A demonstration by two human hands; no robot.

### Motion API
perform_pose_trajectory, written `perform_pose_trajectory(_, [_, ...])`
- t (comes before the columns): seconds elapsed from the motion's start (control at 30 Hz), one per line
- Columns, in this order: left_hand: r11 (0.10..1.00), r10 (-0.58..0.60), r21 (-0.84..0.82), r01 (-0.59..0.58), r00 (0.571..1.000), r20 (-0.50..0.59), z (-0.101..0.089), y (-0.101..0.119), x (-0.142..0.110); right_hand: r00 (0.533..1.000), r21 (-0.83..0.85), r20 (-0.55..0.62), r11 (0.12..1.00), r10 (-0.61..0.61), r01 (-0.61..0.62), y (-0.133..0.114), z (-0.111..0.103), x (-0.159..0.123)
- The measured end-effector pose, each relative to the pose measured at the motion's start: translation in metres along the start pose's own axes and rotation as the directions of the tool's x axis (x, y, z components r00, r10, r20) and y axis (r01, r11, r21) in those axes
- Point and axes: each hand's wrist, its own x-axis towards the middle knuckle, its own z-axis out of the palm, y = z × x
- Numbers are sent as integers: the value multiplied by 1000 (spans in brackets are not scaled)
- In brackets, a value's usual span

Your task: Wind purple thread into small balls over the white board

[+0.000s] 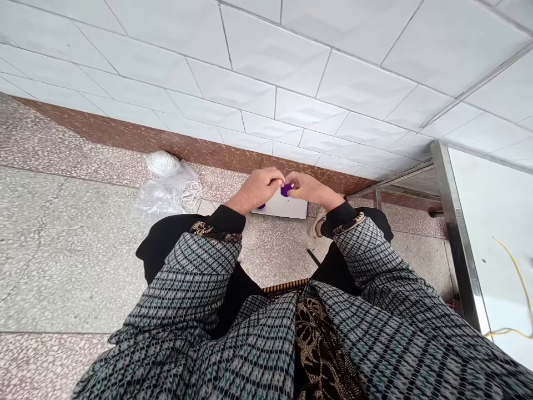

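A small dark purple piece (286, 190), too small to name by kind, is pinched in the fingers of my right hand (308, 188). My left hand (259, 188) comes up to it from the other side, thumb and fingertips pressed together right beside the purple piece. Whatever those left fingertips hold, if anything, is too small to make out. Below both hands lies a flat white board (287, 208) on the floor. A second purple piece (261, 206) shows on the board under my left hand, partly hidden by it.
Left of the board, a ball of white yarn (162, 163) sits behind a clear plastic bag (160, 191) and loose white cord (192, 191). White wall tiles (287, 119) rise in front. A metal-edged white table (499, 222) with a yellow cord (518, 269) stands at right.
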Motion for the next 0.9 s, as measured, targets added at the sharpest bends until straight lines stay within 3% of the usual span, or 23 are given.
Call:
perform_pose_trajectory(0.07, [996, -73, 43, 76, 994, -80, -2, -6, 4, 990, 108, 140, 994, -16, 1, -6, 0, -6])
perform_pose_trajectory(0.1, [991, -120, 51, 124, 989, -84, -2, -8, 5, 988, 202, 149, 979, -35, 4, -9, 0, -8])
perform_pose_trajectory(0.2, [978, -208, 36, 206, 977, 54, 5, -7, 4, 996, 457, -14, 885, -91, 87, -14, -2, -9])
perform_pose_trajectory(0.27, [989, -146, 5, 149, 962, 231, 11, -2, 0, 989, 517, -131, 846, -69, 127, -13, -2, -5])
perform_pose_trajectory(0.33, [999, -28, -33, 42, 934, 356, 14, 2, -3, 981, 446, -194, 891, 7, 82, -10, -1, 0])
perform_pose_trajectory(0.37, [999, 15, -40, 0, 931, 365, 14, 3, -4, 975, 358, -217, 933, 46, 35, -9, 0, 2])
perform_pose_trajectory(0.47, [999, 36, 24, -42, 977, 209, 8, 2, -2, 980, 18, -176, 995, 97, -96, -8, 1, 1])
perform_pose_trajectory(0.53, [996, -3, 84, -3, 998, 69, 2, -2, 1, 991, -44, -39, 991, 125, -127, -10, 2, -4])
perform_pose_trajectory(0.63, [984, -116, 132, 121, 992, -42, -1, -8, 6, 986, 161, 103, 976, 129, -144, -14, 1, -10])
perform_pose_trajectory(0.7, [967, -209, 136, 215, 976, -56, 1, -9, 7, 994, 340, 75, 935, 76, -97, -16, 0, -10])
perform_pose_trajectory(0.8, [976, -211, 82, 203, 972, 107, 8, -3, 4, 996, 524, -85, 851, 26, 22, -14, -2, -4])
perform_pose_trajectory(0.9, [997, -37, -45, 56, 934, 355, 11, 6, -1, 964, 437, -251, 899, 92, 28, -10, -3, 2])
